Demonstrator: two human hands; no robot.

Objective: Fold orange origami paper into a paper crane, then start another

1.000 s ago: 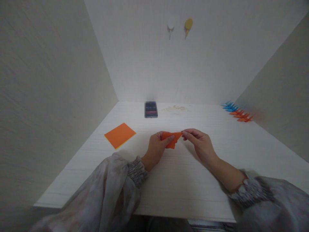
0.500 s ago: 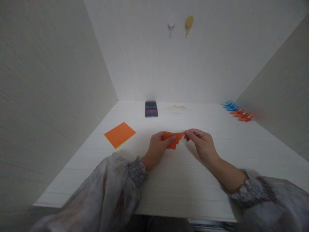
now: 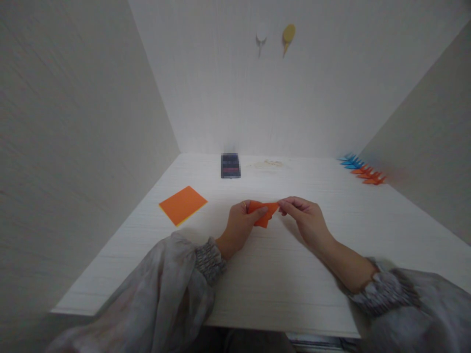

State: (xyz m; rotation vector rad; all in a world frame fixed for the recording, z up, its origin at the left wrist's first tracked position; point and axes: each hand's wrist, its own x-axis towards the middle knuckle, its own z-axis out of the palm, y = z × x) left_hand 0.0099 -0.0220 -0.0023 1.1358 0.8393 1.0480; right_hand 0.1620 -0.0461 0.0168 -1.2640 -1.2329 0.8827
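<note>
A small folded orange paper [image 3: 263,214] is held just above the white table [image 3: 279,274], near its middle. My left hand [image 3: 241,226] pinches the paper's left part between thumb and fingers. My right hand [image 3: 307,220] pinches its right tip with fingertips pressed together. Both wrists rest low over the tabletop, with grey sleeves trailing toward the near edge.
A stack of orange square sheets [image 3: 183,205] lies to the left. A dark phone-like object [image 3: 230,165] sits near the back wall. Folded blue and orange paper figures [image 3: 362,169] line the back right. Two hooks [image 3: 274,37] hang on the wall.
My right hand has shifted slightly along the paper's right tip, out and back again. The left hand and the paper stay almost where they were.
</note>
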